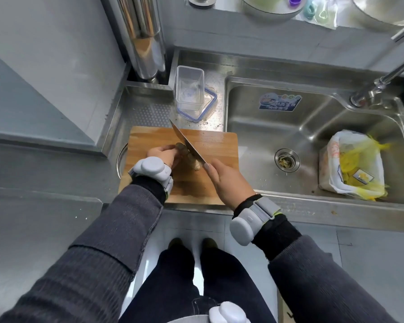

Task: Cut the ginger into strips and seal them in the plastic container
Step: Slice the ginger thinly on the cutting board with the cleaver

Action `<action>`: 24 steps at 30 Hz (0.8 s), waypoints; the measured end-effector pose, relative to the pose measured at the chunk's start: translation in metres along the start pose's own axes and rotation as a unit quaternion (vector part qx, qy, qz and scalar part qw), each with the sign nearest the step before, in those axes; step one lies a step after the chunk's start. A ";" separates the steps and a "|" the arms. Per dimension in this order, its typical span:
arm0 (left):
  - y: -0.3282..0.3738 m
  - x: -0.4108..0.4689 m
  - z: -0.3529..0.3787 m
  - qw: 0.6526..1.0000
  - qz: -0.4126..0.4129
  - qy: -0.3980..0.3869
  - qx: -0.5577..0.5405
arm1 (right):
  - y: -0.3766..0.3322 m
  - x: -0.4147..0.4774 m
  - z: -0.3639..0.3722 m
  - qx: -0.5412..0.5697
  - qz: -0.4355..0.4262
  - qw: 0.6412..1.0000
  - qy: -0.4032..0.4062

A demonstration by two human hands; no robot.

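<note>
Container (189,89) upright on lid (210,107) | plastic bag (334,150) holds yellow scraps (351,160)

To my right, a steel sink (250,127) is let into the worktop (147,115). Its drain strainer (286,160) holds a few pale scraps. A blue-and-white sticker (280,102) sits on the sink's far wall. The chrome tap (383,78) rises from the back right corner and slants up out of my view. A white plastic bag (352,164) lies open in the right end of the basin, with yellow scraps inside. At the back left, shiny metal pipes (142,38) stand upright in the corner. On the ledge (243,22) behind the sink rests a steel bowl (271,8), with a purple cap (294,0) just beside it. Grey floor tiles (359,248) show below the worktop's front edge.
</note>
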State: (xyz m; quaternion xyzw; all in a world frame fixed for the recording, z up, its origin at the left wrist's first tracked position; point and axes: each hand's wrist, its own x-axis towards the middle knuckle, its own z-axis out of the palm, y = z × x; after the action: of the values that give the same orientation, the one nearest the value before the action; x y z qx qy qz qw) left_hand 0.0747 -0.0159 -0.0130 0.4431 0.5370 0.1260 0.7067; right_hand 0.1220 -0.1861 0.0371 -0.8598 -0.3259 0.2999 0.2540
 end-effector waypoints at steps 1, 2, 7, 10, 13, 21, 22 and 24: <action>0.000 0.000 0.001 1.000 0.002 0.006 0.000 | -0.001 0.004 0.004 0.003 0.007 1.000 -0.001; -0.001 0.003 0.000 1.000 0.004 0.018 0.000 | -0.001 0.011 0.011 0.007 0.014 1.000 -0.005; -0.001 0.003 0.002 1.000 0.002 0.018 0.015 | 0.000 0.022 0.022 0.019 0.031 0.999 -0.001; 0.001 -0.001 0.003 1.000 0.001 0.003 -0.002 | 0.004 0.024 0.014 0.051 0.032 0.998 0.021; 0.005 -0.007 0.002 1.000 0.001 -0.003 -0.018 | 0.005 0.015 0.009 0.084 0.010 0.994 0.071; 0.005 -0.009 -0.002 1.000 -0.009 -0.006 -0.021 | -0.001 -0.006 0.010 0.073 -0.001 0.996 0.054; 0.004 -0.008 -0.002 1.000 -0.009 -0.005 -0.019 | -0.001 -0.008 0.011 0.069 0.001 0.996 0.053; 0.002 -0.008 -0.002 1.000 -0.011 -0.002 -0.018 | -0.003 -0.012 0.011 0.063 0.000 0.997 0.053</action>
State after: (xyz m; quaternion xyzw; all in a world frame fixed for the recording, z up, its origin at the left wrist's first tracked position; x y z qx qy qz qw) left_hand 0.0701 -0.0188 -0.0058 0.4240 0.5382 0.1270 0.7172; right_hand 0.1063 -0.1901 0.0356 -0.8568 -0.2927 0.2735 0.3246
